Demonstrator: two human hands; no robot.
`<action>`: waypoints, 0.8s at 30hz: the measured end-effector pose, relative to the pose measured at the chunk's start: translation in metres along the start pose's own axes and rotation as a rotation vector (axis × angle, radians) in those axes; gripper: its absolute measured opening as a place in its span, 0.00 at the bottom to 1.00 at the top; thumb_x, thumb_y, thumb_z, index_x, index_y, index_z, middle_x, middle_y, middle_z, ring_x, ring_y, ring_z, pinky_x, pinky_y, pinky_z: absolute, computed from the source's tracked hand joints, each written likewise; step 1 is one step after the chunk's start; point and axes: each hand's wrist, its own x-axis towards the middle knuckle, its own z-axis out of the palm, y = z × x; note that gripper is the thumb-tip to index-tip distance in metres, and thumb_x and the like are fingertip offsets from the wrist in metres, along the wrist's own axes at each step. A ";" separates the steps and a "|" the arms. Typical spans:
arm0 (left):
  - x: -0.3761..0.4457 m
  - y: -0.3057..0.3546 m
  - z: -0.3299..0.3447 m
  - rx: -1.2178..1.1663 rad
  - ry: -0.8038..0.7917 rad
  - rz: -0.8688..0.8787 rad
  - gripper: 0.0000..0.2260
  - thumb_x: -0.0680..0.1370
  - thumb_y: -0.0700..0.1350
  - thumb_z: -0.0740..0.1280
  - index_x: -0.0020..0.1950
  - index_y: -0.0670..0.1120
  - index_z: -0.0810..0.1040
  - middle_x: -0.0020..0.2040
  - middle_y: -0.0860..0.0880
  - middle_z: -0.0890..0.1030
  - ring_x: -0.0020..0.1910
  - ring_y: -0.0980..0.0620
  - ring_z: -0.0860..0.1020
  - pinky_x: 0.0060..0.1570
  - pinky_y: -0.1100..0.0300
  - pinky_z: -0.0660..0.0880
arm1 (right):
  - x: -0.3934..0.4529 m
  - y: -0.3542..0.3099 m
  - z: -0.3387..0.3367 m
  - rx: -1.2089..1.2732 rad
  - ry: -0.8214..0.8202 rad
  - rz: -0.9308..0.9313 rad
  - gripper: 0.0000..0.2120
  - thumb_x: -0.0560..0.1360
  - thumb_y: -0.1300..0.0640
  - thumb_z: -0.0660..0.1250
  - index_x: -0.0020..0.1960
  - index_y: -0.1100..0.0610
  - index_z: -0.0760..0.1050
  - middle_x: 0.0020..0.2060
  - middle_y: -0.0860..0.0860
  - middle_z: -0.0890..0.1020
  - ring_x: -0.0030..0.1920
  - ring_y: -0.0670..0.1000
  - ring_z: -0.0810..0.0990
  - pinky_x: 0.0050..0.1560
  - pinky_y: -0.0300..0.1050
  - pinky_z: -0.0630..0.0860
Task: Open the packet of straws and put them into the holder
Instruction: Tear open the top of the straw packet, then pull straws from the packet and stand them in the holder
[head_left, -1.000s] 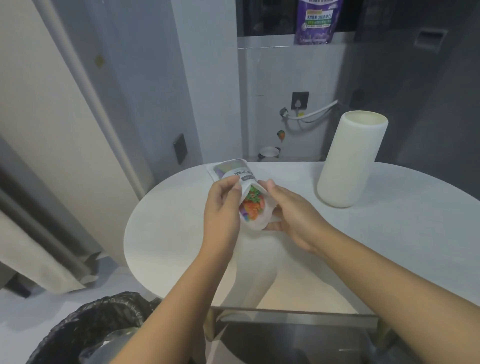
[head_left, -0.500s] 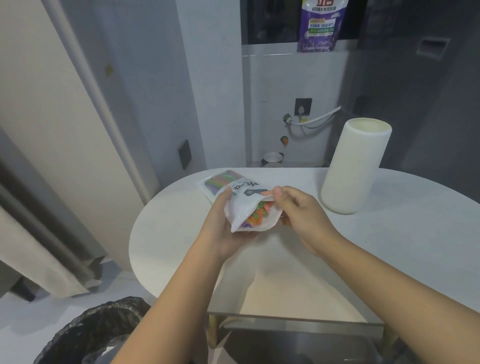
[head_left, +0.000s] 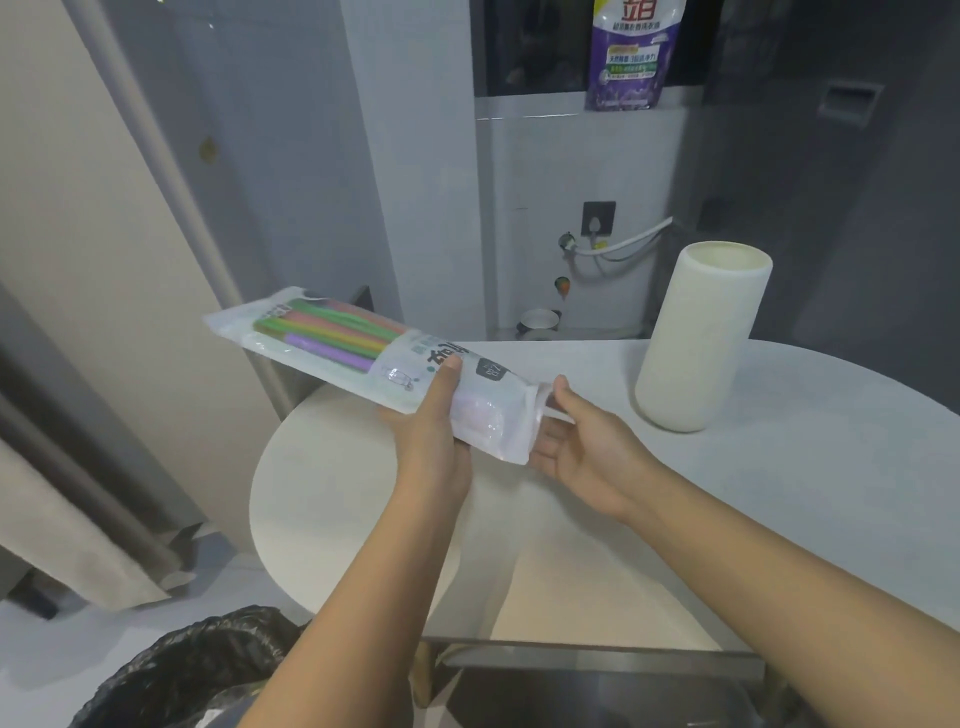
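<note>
As held, packet (head_left: 363, 358) lengthwise up-left

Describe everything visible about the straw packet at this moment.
The straw packet is a long, flat pouch of white and clear plastic film with dark print on its label. Green, orange and purple straws show through its clear far part. It is held in the air above the white table, lying roughly level and slanting from far-left to near-right. The left hand grips it around the middle, thumb on top. The right hand is at its near end, fingers touching the edge. Whether that end is open cannot be told.
</note>
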 end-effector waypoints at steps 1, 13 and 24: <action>0.000 0.000 0.001 0.018 -0.003 0.035 0.24 0.75 0.36 0.70 0.70 0.46 0.69 0.62 0.42 0.80 0.58 0.44 0.81 0.54 0.50 0.79 | 0.000 0.001 0.002 0.057 0.013 0.035 0.18 0.81 0.47 0.53 0.54 0.59 0.74 0.50 0.57 0.81 0.50 0.57 0.80 0.51 0.50 0.77; -0.015 0.004 0.016 0.240 -0.030 0.275 0.28 0.67 0.43 0.75 0.62 0.56 0.67 0.59 0.53 0.80 0.57 0.55 0.81 0.52 0.60 0.79 | -0.001 -0.002 0.004 0.160 0.123 0.137 0.18 0.82 0.49 0.52 0.59 0.59 0.73 0.52 0.58 0.80 0.53 0.59 0.78 0.44 0.49 0.77; -0.011 0.001 0.008 -0.002 0.044 0.049 0.23 0.76 0.37 0.69 0.69 0.48 0.69 0.64 0.44 0.79 0.60 0.47 0.80 0.63 0.45 0.75 | 0.007 0.001 -0.005 -0.689 0.412 -0.353 0.17 0.81 0.48 0.54 0.45 0.59 0.72 0.37 0.52 0.77 0.34 0.51 0.73 0.36 0.42 0.69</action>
